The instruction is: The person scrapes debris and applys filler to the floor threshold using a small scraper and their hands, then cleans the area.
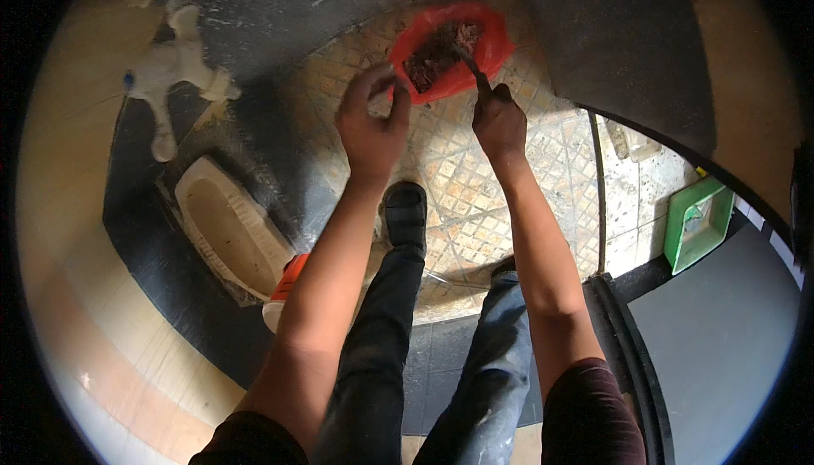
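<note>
A red plastic basin or bag (490, 65) with a crinkled rim sits on the tiled floor, holding dark, crumbly material (434, 60). At its near left edge is my left hand (373, 130), fingers curved and thumb apart from them. The fingertips are slightly blurred, and red shows between them; I see no firm hold on the rim. My right hand (498, 122) is closed round the handle of a narrow dark tool (471, 66). The tool's far end reaches into the dark material, so its shape there is hidden.
To the left lies a beige squat toilet pan (233, 228), with an orange-and-white container (291, 283) beside it. Pale pipe fittings (174, 71) lie at upper left. A green crate (699, 223) stands at right, past a dark curved edge. My sandalled foot (405, 215) rests on the tiles.
</note>
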Motion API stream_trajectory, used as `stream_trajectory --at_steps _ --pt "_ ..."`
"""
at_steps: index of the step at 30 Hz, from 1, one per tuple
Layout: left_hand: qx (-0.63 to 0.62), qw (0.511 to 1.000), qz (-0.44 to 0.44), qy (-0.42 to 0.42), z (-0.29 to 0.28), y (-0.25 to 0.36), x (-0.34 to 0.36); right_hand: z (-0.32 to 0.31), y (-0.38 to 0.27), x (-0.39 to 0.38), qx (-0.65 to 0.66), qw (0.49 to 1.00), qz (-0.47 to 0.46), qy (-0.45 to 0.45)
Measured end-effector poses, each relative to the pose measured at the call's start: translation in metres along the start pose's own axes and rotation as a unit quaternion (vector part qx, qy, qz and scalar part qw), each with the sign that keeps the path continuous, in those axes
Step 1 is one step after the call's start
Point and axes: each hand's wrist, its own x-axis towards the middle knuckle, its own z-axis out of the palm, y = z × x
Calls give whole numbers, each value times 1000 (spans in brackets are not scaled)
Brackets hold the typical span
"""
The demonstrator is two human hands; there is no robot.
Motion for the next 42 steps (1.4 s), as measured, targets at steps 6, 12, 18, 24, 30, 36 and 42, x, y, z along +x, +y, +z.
stream_trajectory --at_steps 6,12,18,24,30,36,42 --pt "57 993 -93 -45 -28 55 -55 -94 -21 -19 91 996 -16 11" --pt "2 981 -196 -8 -23 56 -103 -154 -77 -2 225 961 -75 143" --pt "-30 973 -229 -26 -9 73 -108 -3 -7 14 70 998 9 4" --pt "-45 962 -265 -41 -33 97 -109 -68 -11 -31 217 975 52 6" --pt "-67 958 -274 -59 -79 142 -105 -159 -9 -143 451 835 313 -40" --pt "6 959 -256 -124 -161 194 -110 -225 -4 -315 370 818 439 -37" --pt "26 947 -278 -161 -250 214 -116 -278 -29 -456 335 781 524 -51"
